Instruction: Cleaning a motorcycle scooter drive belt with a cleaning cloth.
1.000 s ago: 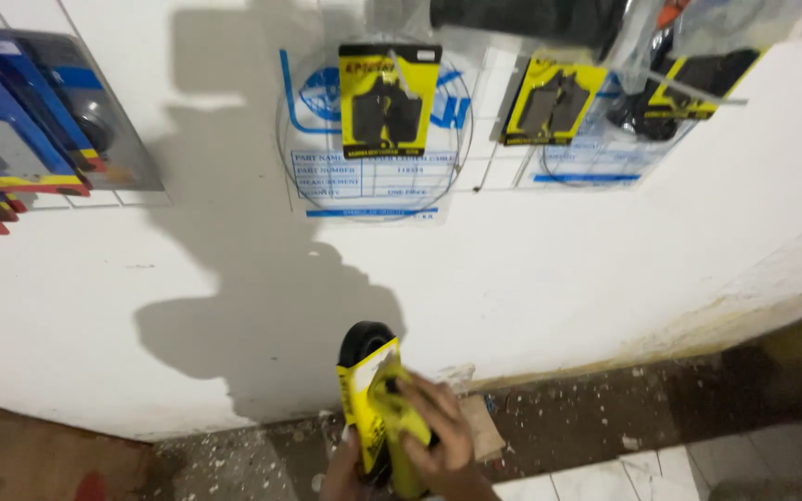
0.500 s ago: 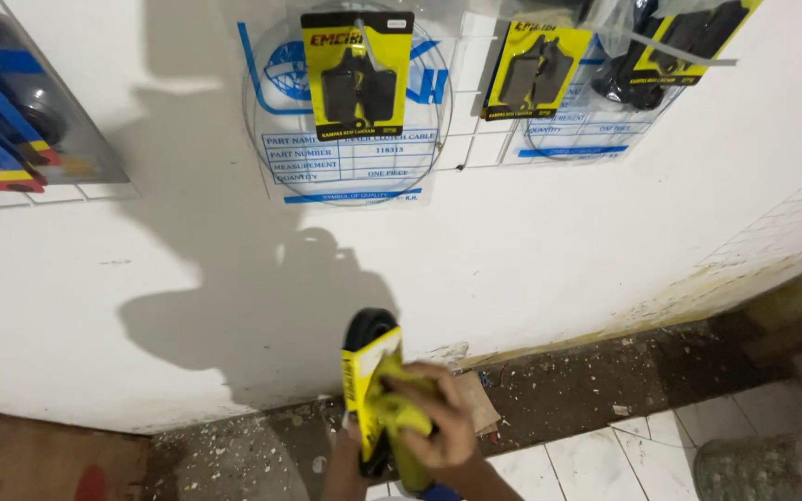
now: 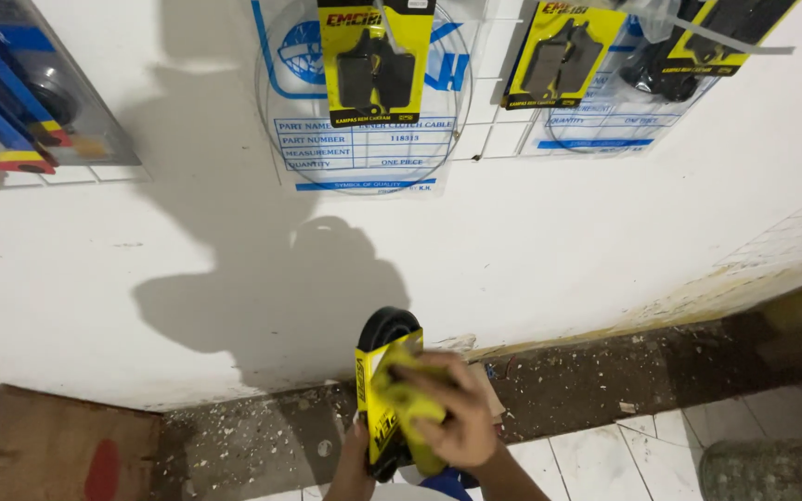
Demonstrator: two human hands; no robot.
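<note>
A black rubber belt (image 3: 387,327) in a yellow cardboard sleeve (image 3: 368,394) stands upright low in the middle of the view. My left hand (image 3: 355,461) grips it from below, mostly hidden behind the package. My right hand (image 3: 457,422) presses a crumpled yellow cloth (image 3: 403,397) against the front of the sleeve. Only the belt's rounded top shows above the sleeve.
On the white wall hang yellow-and-black blister packs of brake pads (image 3: 375,60) (image 3: 563,57) over clear bags of coiled cable (image 3: 364,148). Blue packages (image 3: 2,102) hang at the left. A cardboard sheet (image 3: 48,450), a gritty floor strip (image 3: 624,371) and a greenish cylinder (image 3: 763,468) lie below.
The view has drifted so the wall packs sit higher and further right. My right hand with the cloth has shifted over the sleeve; the belt stays held upright.
</note>
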